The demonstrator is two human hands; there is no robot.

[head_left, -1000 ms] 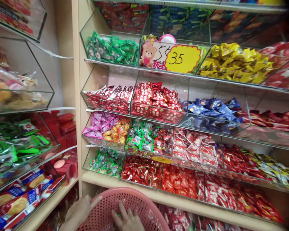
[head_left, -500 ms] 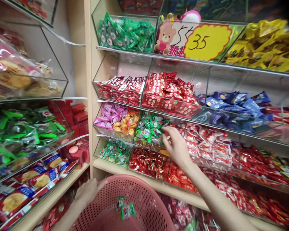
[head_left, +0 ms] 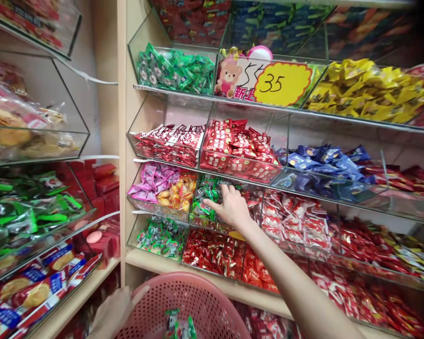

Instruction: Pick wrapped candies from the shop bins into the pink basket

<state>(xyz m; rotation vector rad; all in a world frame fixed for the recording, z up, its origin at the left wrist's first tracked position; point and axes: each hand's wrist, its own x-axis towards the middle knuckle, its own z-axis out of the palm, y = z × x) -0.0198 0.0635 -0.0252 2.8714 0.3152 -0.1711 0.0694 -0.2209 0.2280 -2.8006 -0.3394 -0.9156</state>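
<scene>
My right hand [head_left: 231,207] reaches into a clear bin of green and silver wrapped candies [head_left: 207,200] on the third shelf row. Its thumb points left, its fingers curl down into the sweets, and what they hold is hidden. My left hand [head_left: 115,313] grips the rim of a pink perforated plastic basket [head_left: 198,301] at the bottom of the view. Two or three green wrapped candies [head_left: 178,325] lie inside the basket.
Acrylic bins on wooden shelves hold red [head_left: 240,146], blue [head_left: 321,162], yellow [head_left: 367,89], green [head_left: 176,70] and pink [head_left: 151,176] wrapped sweets. A yellow price sign reading 35 [head_left: 281,84] stands on the second shelf. A second shelving unit with packaged biscuits [head_left: 31,282] stands at the left.
A second ago my right hand was in the basket; it rose to the green candy bin and has now sunk deeper into it, shifting left. Candies appeared in the basket.
</scene>
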